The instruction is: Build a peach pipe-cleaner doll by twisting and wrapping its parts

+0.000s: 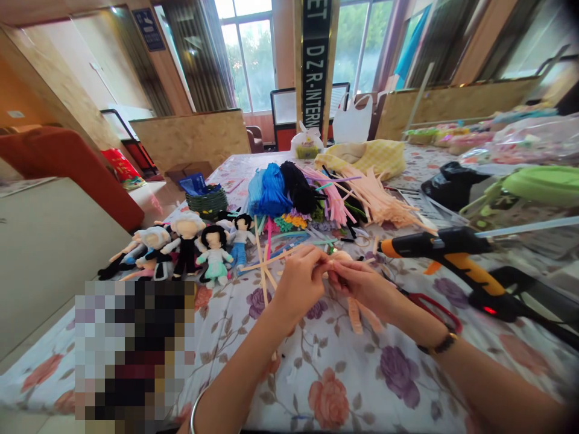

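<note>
My left hand (299, 278) and my right hand (362, 283) meet over the flowered tablecloth (344, 386), fingertips pinched together on a small peach-coloured pipe-cleaner piece (335, 259). Long peach pipe cleaners (265, 265) lie crossed just beyond the left hand. More peach pieces (355, 313) rest under the right wrist. Red-handled scissors (429, 304) lie right beside the right forearm, which wears a watch.
A row of small handmade dolls (190, 244) lies at the left. Bundles of coloured pipe cleaners (307, 193) fill the table's middle. An orange and black glue gun (456, 253) stands at the right. Bags and plastic packets crowd the far right.
</note>
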The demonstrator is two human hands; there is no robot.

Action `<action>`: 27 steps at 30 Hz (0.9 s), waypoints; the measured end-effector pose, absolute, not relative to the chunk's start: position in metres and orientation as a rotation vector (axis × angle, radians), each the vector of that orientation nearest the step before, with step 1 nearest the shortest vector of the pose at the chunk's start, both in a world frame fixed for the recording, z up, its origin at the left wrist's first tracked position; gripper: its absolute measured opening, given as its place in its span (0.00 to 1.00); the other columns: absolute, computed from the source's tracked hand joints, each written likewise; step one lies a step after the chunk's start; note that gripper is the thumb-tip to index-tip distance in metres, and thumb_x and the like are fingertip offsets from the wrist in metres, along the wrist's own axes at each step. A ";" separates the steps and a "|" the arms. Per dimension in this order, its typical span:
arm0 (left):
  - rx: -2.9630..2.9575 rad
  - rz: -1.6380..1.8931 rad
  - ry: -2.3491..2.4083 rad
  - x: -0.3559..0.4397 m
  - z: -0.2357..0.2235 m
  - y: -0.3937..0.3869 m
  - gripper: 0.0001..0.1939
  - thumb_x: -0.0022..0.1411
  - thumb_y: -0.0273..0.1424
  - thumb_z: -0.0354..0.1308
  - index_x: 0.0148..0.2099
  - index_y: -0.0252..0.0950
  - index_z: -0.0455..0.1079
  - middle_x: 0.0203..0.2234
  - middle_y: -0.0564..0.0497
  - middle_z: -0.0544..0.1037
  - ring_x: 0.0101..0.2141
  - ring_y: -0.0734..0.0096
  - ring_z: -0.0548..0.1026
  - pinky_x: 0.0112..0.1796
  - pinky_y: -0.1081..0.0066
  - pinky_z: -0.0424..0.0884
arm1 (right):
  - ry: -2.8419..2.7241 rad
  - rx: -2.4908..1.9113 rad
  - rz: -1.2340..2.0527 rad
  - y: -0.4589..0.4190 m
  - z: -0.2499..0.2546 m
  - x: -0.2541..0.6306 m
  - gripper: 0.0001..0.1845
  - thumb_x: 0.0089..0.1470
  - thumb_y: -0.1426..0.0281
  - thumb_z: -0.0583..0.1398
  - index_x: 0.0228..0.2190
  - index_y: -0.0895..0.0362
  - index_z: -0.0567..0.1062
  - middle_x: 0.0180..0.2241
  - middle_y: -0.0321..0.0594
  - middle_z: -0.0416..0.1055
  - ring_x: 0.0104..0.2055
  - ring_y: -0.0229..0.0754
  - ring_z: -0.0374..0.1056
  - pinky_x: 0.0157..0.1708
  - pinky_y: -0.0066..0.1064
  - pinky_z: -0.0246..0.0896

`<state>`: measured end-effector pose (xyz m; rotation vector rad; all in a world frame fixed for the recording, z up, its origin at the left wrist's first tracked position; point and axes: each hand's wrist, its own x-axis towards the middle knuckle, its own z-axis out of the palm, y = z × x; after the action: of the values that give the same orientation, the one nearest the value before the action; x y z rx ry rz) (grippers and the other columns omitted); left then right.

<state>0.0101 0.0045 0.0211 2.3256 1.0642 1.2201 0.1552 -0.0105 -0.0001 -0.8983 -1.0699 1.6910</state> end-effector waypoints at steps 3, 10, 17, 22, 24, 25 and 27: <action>2.349 1.270 1.061 0.010 0.021 0.003 0.09 0.54 0.17 0.52 0.26 0.36 0.65 0.25 0.52 0.73 0.30 0.71 0.69 0.34 0.71 0.64 | -1.080 -0.869 1.709 -0.010 -0.004 0.156 0.18 0.43 0.57 0.66 0.20 0.58 0.70 0.20 0.33 0.61 0.22 0.32 0.53 0.23 0.29 0.43; 2.395 1.314 1.050 0.011 0.018 0.002 0.11 0.52 0.15 0.50 0.25 0.36 0.65 0.23 0.53 0.72 0.29 0.72 0.68 0.33 0.72 0.63 | -1.079 -0.840 1.734 -0.010 -0.007 0.159 0.17 0.43 0.59 0.66 0.19 0.60 0.72 0.21 0.35 0.63 0.24 0.33 0.54 0.24 0.30 0.45; 2.338 1.288 1.108 0.012 0.020 0.002 0.10 0.53 0.17 0.52 0.26 0.35 0.66 0.24 0.52 0.72 0.29 0.72 0.69 0.33 0.72 0.64 | -1.055 -0.846 1.720 -0.010 -0.007 0.158 0.16 0.45 0.59 0.65 0.22 0.59 0.72 0.22 0.35 0.64 0.24 0.33 0.55 0.24 0.29 0.46; 2.027 1.217 1.244 0.013 0.023 0.004 0.05 0.54 0.23 0.57 0.26 0.34 0.70 0.24 0.52 0.75 0.29 0.72 0.72 0.33 0.72 0.66 | -0.999 -0.822 1.724 -0.012 -0.001 0.156 0.18 0.47 0.53 0.61 0.24 0.57 0.70 0.23 0.35 0.64 0.25 0.34 0.58 0.24 0.28 0.50; 1.934 1.181 1.238 0.014 0.023 0.004 0.04 0.54 0.25 0.58 0.27 0.34 0.72 0.24 0.52 0.76 0.29 0.72 0.72 0.33 0.72 0.67 | -0.991 -0.837 1.716 -0.012 0.001 0.156 0.20 0.47 0.52 0.61 0.23 0.56 0.69 0.23 0.34 0.64 0.25 0.34 0.57 0.24 0.28 0.50; 1.902 1.166 1.227 0.014 0.023 0.005 0.04 0.54 0.26 0.58 0.27 0.34 0.72 0.24 0.52 0.76 0.29 0.72 0.73 0.33 0.72 0.68 | -0.998 -0.845 1.710 -0.012 0.001 0.156 0.20 0.46 0.52 0.61 0.23 0.57 0.69 0.22 0.34 0.63 0.24 0.34 0.57 0.24 0.28 0.50; 1.856 1.140 1.203 0.014 0.021 0.006 0.04 0.54 0.27 0.58 0.28 0.34 0.73 0.25 0.51 0.77 0.29 0.72 0.73 0.34 0.72 0.68 | -1.009 -0.852 1.699 -0.012 0.001 0.155 0.20 0.44 0.53 0.63 0.22 0.57 0.69 0.21 0.34 0.62 0.24 0.33 0.55 0.23 0.28 0.48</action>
<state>0.0140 0.0057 0.0212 1.8556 1.2028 1.1400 0.1554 -0.0115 0.0008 -0.8525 -1.0087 1.6986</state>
